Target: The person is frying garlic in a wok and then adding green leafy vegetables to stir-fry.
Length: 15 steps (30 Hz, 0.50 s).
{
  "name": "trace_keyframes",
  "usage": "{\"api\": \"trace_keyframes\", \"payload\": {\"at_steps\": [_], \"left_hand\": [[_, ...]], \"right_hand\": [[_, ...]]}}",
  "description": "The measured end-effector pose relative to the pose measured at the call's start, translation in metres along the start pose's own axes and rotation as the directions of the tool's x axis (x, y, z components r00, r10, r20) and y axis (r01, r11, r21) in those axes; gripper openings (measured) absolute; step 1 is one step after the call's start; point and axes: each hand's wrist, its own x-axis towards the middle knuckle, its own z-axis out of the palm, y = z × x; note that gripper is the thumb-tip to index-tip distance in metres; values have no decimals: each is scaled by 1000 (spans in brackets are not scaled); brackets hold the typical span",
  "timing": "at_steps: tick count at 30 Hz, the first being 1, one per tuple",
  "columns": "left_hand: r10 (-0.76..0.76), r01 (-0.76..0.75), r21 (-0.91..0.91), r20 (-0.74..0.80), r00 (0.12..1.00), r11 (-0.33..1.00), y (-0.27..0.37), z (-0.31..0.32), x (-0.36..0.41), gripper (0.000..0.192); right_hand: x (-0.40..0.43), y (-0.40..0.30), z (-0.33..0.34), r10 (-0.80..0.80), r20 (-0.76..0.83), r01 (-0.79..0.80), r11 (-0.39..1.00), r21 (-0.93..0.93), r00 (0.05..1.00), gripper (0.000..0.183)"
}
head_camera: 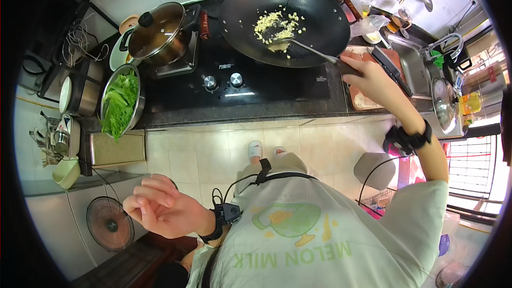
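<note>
A large dark wok (324, 20) sits on the black glass gas hob (280, 88). Chopped pale yellow bits, perhaps garlic, (270, 24) lie in its middle. My right hand (362, 74) grips the dark handle of a metal spatula (310, 48), whose blade rests among the bits. In front of my body at the lower left, my left hand (156, 206) is raised with its fingers loosely curled and holds nothing. On the other burner stands a lidded pot (160, 38). A metal bowl (140, 100) of green leafy vegetables (120, 104) is at the counter's left front edge.
Right of the wok, a dark-handled tool, possibly a cleaver, (390, 68) lies on a reddish cutting board (362, 98) beside the sink (416, 64). A pot lid (444, 104) is near the right end. A fan (111, 224) stands at lower left, and a grey bin (374, 171) at right.
</note>
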Motion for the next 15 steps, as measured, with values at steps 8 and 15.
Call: {"api": "trace_keyframes", "payload": {"at_steps": [8,15], "left_hand": [[-115,136,-132,155,981,982,-1,13,-19,9],[-101,122,-97,199,975,988,-3,12,-19,10]], "right_hand": [[-87,-17,-32,237,-57,-231,968,94,970,42],[-70,-7,-19,106,-63,-104,994,30,992,39]]}}
